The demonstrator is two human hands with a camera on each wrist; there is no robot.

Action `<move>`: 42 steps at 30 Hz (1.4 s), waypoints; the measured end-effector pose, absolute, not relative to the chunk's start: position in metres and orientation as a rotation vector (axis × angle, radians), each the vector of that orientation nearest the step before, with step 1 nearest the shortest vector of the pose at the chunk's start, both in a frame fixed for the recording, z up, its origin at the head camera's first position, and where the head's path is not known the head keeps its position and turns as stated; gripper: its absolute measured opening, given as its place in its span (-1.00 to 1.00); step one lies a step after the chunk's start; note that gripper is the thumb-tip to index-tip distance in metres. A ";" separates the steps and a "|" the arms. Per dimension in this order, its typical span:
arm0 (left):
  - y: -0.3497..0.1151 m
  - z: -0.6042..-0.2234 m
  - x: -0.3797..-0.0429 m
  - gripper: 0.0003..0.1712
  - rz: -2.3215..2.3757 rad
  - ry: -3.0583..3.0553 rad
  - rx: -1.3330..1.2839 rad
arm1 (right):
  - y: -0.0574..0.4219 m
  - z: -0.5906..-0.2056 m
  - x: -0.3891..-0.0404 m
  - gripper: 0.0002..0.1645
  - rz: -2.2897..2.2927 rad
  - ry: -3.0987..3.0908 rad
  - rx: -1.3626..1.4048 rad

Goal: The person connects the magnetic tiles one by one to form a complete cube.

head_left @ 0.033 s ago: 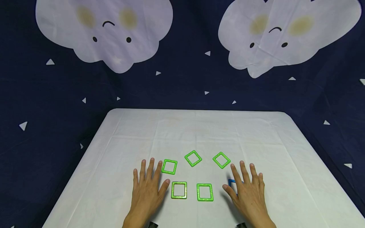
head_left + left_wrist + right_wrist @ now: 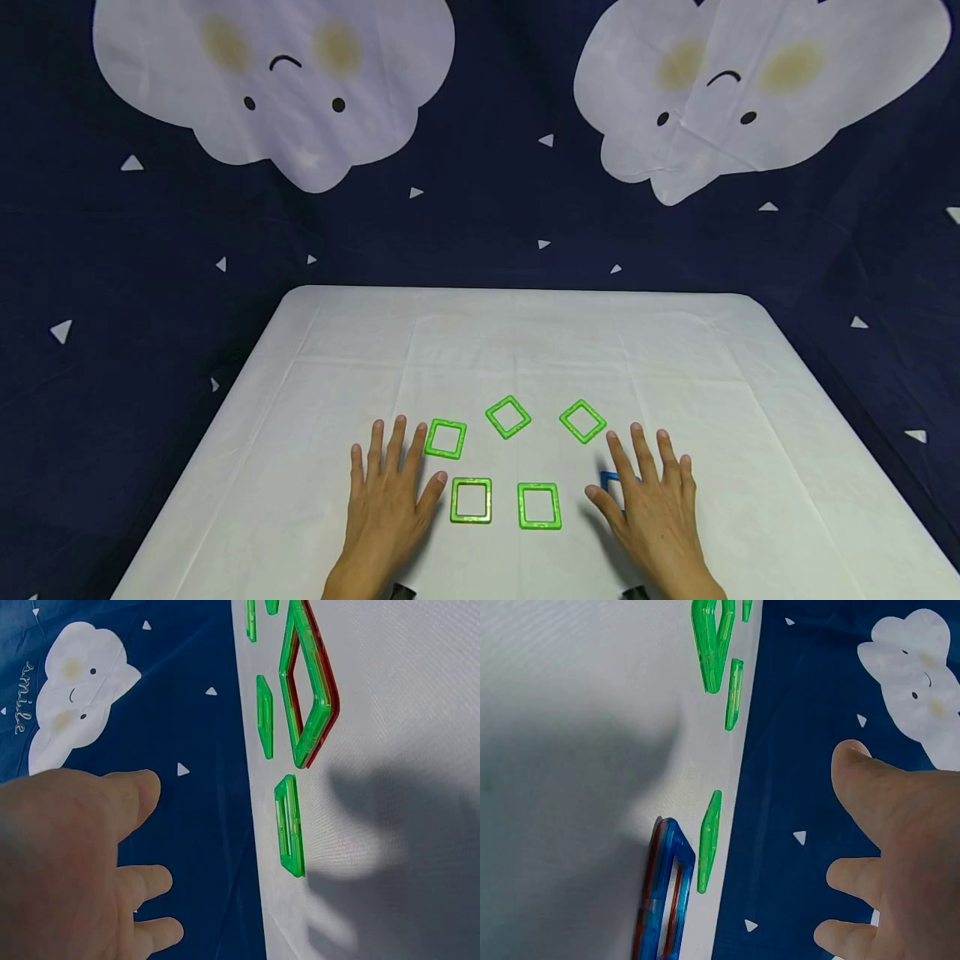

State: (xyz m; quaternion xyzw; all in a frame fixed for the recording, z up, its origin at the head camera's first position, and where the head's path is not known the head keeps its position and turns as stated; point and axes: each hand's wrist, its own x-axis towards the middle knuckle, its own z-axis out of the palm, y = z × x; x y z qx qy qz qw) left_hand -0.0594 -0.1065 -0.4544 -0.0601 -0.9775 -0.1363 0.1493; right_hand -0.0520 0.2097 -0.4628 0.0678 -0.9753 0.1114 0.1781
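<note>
My left hand [image 2: 387,507] is spread palm down over the white table, holding nothing. Nearest its fingers are a green square magnetic tile [image 2: 447,422] and another green tile [image 2: 471,519]. In the left wrist view a red layer shows under a close green tile [image 2: 322,712]. Palm down too, my right hand [image 2: 656,508] has its fingers spread and holds nothing. Partly hidden below it lies a blue tile [image 2: 604,482]; the right wrist view shows a red layer against this blue tile [image 2: 658,900]. Shadows beneath both hands suggest they hover above the cloth.
Between the hands lies a green tile [image 2: 540,525]. Farther back are two turned green tiles, a middle tile [image 2: 497,425] and a right tile [image 2: 573,430]. A white cloth covers the table [image 2: 517,342]. Behind hangs a dark blue curtain [image 2: 480,225] with clouds.
</note>
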 end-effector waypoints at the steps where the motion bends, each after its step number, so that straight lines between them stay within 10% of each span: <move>1: -0.107 -0.454 -0.059 -0.26 -0.391 -2.812 -0.171 | 0.210 -0.463 -0.052 -0.10 0.314 -2.758 0.191; 42: -0.104 -0.453 -0.058 -0.27 -0.396 -2.791 -0.168 | 0.210 -0.464 -0.052 -0.09 0.330 -2.775 0.177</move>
